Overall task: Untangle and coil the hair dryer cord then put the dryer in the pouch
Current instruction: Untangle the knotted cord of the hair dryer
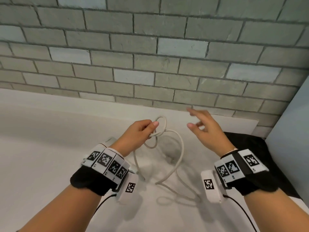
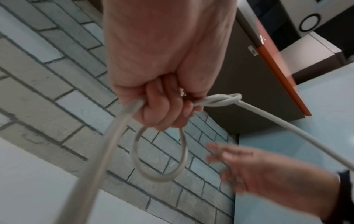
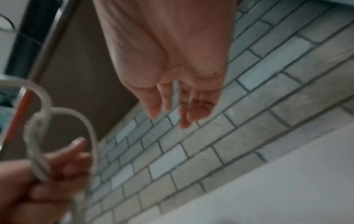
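Observation:
A white cord [image 1: 179, 148] loops in the air and trails down onto the white counter [image 1: 41, 148]. My left hand [image 1: 142, 131] grips the cord at a loose knot [image 2: 220, 100], with a small loop [image 2: 162, 159] hanging below the fist. My right hand [image 1: 204, 124] hovers to the right of the knot, fingers spread, holding nothing. Part of the white hair dryer [image 1: 109, 141] peeks out behind my left wrist. The black pouch [image 1: 260, 156] lies at the right, partly under my right wrist.
A grey brick wall [image 1: 150, 56] rises right behind the counter. A pale blue panel [image 1: 292, 123] closes the right side. More cord [image 1: 175, 198] lies slack on the counter between my forearms.

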Demonstrator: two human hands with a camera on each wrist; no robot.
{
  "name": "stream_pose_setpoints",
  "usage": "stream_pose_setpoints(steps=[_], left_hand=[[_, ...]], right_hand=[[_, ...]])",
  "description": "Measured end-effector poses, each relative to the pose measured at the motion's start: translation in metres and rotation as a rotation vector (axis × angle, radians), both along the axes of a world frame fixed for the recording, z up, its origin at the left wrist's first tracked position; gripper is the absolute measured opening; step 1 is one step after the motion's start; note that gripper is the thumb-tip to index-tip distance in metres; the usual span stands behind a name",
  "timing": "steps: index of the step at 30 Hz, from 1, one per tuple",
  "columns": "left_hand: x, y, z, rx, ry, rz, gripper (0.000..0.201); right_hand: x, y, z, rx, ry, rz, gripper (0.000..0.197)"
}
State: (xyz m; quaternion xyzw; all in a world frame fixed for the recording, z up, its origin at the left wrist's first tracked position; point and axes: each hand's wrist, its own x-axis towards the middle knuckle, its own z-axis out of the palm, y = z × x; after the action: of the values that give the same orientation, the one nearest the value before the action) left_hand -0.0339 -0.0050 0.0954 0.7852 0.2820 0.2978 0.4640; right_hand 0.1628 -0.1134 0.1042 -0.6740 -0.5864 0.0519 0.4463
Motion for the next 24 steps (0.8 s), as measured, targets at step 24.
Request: stream_pose_setpoints(steps=[24], left_hand=[[-0.001, -0.011, 0.018, 0.071, -0.057, 0.048, 0.034]], right_hand=[[-0.033, -0.007, 0.013, -0.055, -0.546, -0.136, 0.019]])
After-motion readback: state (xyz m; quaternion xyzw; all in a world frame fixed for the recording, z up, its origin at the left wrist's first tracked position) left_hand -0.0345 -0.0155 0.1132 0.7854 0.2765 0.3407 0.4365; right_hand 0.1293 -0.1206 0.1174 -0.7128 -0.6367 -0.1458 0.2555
